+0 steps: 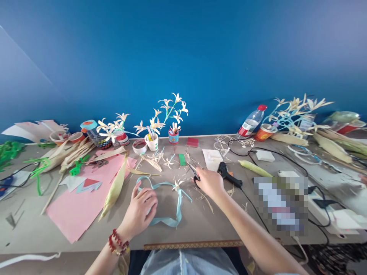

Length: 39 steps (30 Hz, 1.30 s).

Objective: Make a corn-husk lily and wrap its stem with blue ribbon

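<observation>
left hand (142,208): is being rested palm-down with the fingers loosely spread on the near-left bit of the ribbon (169,221). Nothing is being gripped, the ribbon is just being pinned flat.

right hand (209,182): is being closed round the handles of the scissors (194,172), knuckles up.

scissors: the blades are being pointed away from the right hand, up and to its left. Can't tell whether the blades are parted.

ribbon: a pale blue loop is being spread out on the worktop (200,229) between the two hands. Its long axis is running left to right, with a tail hanging back toward the body on the right-hand side. A little husk flower (177,185) is being carried at the loop's far-right corner.

nearer hand: the left one, it's touching. The right hand is being held just past the flower corner, close but apart, with the scissor tips aimed away from the loop.

room: bare worktop is showing inside the loop and beside the right forearm.

crowding: a glue gun (228,175) is lying just right of the right hand, with its black cable (255,208) trailing along that forearm. A corn cob in husk (114,191) is lying just left of the left hand, over pink paper (77,208).

edge: the worktop's front edge (192,244) is running right behind the left wrist.
</observation>
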Tool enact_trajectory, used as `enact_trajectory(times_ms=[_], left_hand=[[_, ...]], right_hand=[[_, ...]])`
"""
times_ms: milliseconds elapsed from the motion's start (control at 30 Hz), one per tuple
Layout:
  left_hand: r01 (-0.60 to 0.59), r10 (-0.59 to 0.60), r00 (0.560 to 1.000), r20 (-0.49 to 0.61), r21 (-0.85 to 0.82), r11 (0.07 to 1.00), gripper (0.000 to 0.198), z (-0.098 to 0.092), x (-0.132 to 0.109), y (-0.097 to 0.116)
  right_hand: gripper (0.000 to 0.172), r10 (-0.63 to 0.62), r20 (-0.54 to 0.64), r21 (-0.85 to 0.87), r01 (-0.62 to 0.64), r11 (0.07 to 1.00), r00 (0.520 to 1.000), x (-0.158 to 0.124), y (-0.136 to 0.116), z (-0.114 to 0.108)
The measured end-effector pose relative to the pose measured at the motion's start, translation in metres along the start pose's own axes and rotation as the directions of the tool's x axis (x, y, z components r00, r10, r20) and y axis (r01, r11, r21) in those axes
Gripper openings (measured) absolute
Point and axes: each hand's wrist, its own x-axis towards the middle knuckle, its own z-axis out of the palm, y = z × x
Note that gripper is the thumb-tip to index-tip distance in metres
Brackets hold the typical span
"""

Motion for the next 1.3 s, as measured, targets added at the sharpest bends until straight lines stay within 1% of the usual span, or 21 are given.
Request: enact_trajectory(times_ms=[100, 233, 333, 400, 467, 533, 600, 633, 700, 767, 833, 867, 933, 967, 1000, 1033, 1100, 1133, 1200, 1267, 1300], left_hand=[[0.027, -0.027, 1.000, 0.003, -0.024, 0.999, 0.022, 0.003, 0.001, 0.004], [0.069, -0.070, 0.997, -0.029, -0.026, 0.997, 0.024, 0.010, 0.001, 0.002], [0.075, -0.076, 0.996, -0.054, -0.021, 0.997, 0.024, 0.013, 0.001, 0.000], [0.085, -0.088, 0.991, -0.104, -0.029, 0.996, 0.022, 0.014, 0.001, 0.000], [0.130, -0.141, 0.971, -0.191, -0.070, 0.989, 0.023, 0.013, 0.000, 0.000], [0.196, -0.232, 0.935, -0.269, -0.154, 0.968, 0.028, 0.013, -0.001, -0.002], [0.238, -0.301, 0.906, -0.297, -0.231, 0.943, 0.033, 0.013, -0.002, -0.004], [0.244, -0.313, 0.903, -0.295, -0.248, 0.937, 0.033, 0.013, -0.002, -0.005], [0.225, -0.279, 0.921, -0.270, -0.215, 0.950, 0.025, 0.013, -0.002, -0.006], [0.179, -0.198, 0.958, -0.205, -0.110, 0.978, 0.007, 0.015, -0.002, -0.005], [0.132, -0.131, 0.987, -0.096, 0.005, 0.991, 0.033, 0.017, -0.004, -0.003], [0.122, -0.121, 0.992, -0.040, 0.044, 0.992, 0.039, 0.019, -0.006, -0.002], [0.132, -0.136, 0.990, 0.045, 0.077, 0.988, 0.038, 0.022, -0.010, -0.002], [0.142, -0.148, 0.987, 0.063, 0.084, 0.986, 0.034, 0.023, -0.012, -0.003], [0.151, -0.157, 0.985, 0.065, 0.092, 0.984, 0.031, 0.023, -0.015, -0.004], [0.158, -0.164, 0.985, 0.054, 0.104, 0.982, 0.031, 0.022, -0.016, -0.006], [0.166, -0.169, 0.986, 0.012, 0.124, 0.978, 0.034, 0.018, -0.018, -0.010], [0.167, -0.166, 0.986, -0.013, 0.120, 0.979, 0.035, 0.015, -0.018, -0.012], [0.165, -0.160, 0.984, -0.074, 0.069, 0.984, 0.030, 0.007, -0.014, -0.013], [0.171, -0.173, 0.971, -0.167, -0.026, 0.985, 0.024, -0.001, -0.007, -0.008], [0.179, -0.193, 0.956, -0.220, -0.081, 0.980, 0.024, -0.005, -0.001, -0.003]], right_hand=[[0.012, -0.047, 0.041, 0.044, 0.045, 0.998, 0.998, 0.009, 0.000, 0.006], [0.014, -0.094, 0.102, 0.130, 0.080, 0.988, 0.990, 0.016, 0.006, 0.013], [0.014, -0.131, 0.131, 0.188, 0.105, 0.976, 0.983, 0.017, 0.011, 0.011], [0.016, -0.156, 0.140, 0.217, 0.124, 0.968, 0.978, 0.013, 0.012, 0.007], [0.015, -0.175, 0.132, 0.240, 0.140, 0.961, 0.976, 0.007, 0.011, 0.003], [0.013, -0.199, 0.108, 0.267, 0.165, 0.950, 0.974, -0.001, 0.007, 0.001], [0.011, -0.236, 0.087, 0.296, 0.201, 0.934, 0.968, -0.010, -0.002, 0.003], [0.012, -0.254, 0.085, 0.308, 0.218, 0.926, 0.963, -0.014, -0.007, 0.006], [0.011, -0.275, 0.084, 0.319, 0.236, 0.918, 0.958, -0.020, -0.019, 0.013], [0.006, -0.268, 0.079, 0.324, 0.229, 0.918, 0.960, -0.023, -0.028, 0.020], [0.006, -0.248, 0.069, 0.340, 0.211, 0.916, 0.966, -0.024, -0.031, 0.025], [0.006, -0.236, 0.061, 0.354, 0.201, 0.913, 0.970, -0.023, -0.030, 0.026], [0.007, -0.212, 0.038, 0.389, 0.181, 0.903, 0.977, -0.020, -0.022, 0.024], [0.009, -0.193, 0.010, 0.436, 0.170, 0.884, 0.981, -0.018, -0.015, 0.022], [0.013, -0.165, -0.033, 0.500, 0.159, 0.851, 0.986, -0.016, -0.008, 0.019], [0.017, -0.118, -0.099, 0.606, 0.154, 0.780, 0.988, -0.013, -0.001, 0.016], [0.025, 0.004, -0.194, 0.788, 0.153, 0.597, 0.981, -0.010, 0.012, 0.008], [0.028, 0.052, -0.200, 0.854, 0.148, 0.498, 0.978, -0.010, 0.015, 0.003], [0.032, 0.078, -0.146, 0.938, 0.113, 0.327, 0.986, -0.013, 0.017, -0.004], [0.034, 0.031, -0.083, 0.982, 0.076, 0.173, 0.996, -0.021, 0.011, -0.010], [0.035, 0.001, -0.065, 0.991, 0.065, 0.117, 0.998, -0.026, 0.006, -0.013]])
